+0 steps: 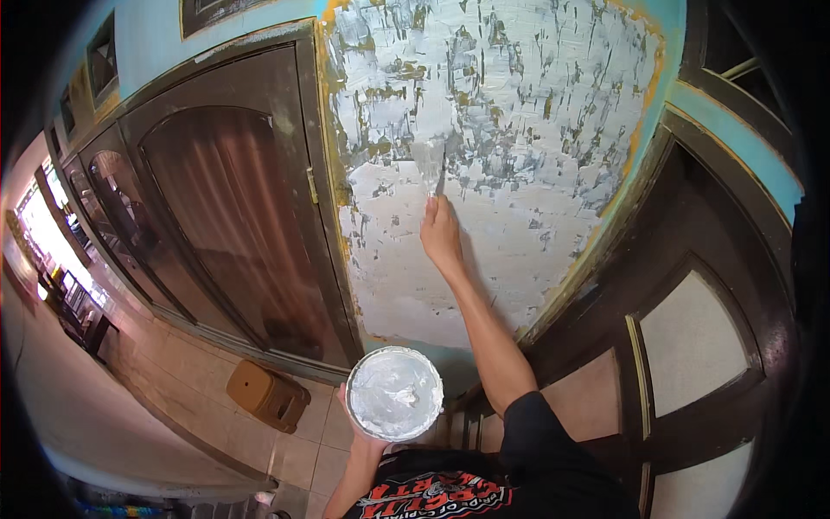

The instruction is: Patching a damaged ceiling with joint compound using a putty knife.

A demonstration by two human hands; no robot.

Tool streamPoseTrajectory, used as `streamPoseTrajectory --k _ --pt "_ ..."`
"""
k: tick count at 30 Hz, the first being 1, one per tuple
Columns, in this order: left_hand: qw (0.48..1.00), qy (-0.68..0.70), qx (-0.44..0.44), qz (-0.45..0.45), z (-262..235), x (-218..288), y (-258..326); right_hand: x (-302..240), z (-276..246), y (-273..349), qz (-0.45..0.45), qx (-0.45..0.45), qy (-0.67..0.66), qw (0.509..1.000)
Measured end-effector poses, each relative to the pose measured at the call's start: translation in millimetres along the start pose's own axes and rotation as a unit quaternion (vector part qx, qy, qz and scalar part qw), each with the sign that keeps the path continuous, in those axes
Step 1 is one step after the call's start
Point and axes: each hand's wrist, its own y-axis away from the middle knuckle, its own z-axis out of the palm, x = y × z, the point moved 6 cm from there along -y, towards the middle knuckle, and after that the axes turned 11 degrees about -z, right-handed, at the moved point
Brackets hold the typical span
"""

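My right hand is closed round the handle of a putty knife, its broad blade smeared white and laid against the wall. White filler covers the wall's lower part quite evenly; higher up, grey and ochre patches show through in streaks. Down by my body, my left hand grips a round tub of white putty from below and from its left side. Putty coats the tub's rim, and a raised lump sits in it. The tub hides most of that hand's fingers.
A brown plastic stool stands on the tiled floor at left. Left of the wall is a dark-framed door with a reddish-brown curtain behind its panel. A dark wooden door with pale panels stands close on my right.
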Motion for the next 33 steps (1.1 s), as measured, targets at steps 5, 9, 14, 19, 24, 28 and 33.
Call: streamPoseTrajectory --k 5,9,14,19,24,28,33 --pt "1.0 -0.014 -0.013 0.002 3 3 3 -39 -11 -18 0.014 -0.029 -0.054 0.998" --pt "0.999 0.005 -0.034 -0.009 14 -2 -4 -28 -5 -66 0.04 -0.033 -0.055 0.997" --pt "0.999 -0.013 -0.047 -0.002 11 0 -2 -7 2 9 0.02 -0.016 -0.012 1.0" --pt "0.999 -0.026 -0.016 0.013 2 5 -7 -7 -16 11 0.039 -0.033 -0.068 0.996" --pt "1.0 -0.028 -0.01 -0.003 5 -3 -16 22 -17 -23 0.045 -0.029 -0.042 0.998" --pt "1.0 -0.02 -0.004 0.003 -6 1 -14 30 -13 32 0.072 -0.019 -0.031 0.997" --pt "0.999 -0.031 -0.018 0.01 -1 3 -8 6 -27 14 0.071 -0.048 -0.07 0.994"
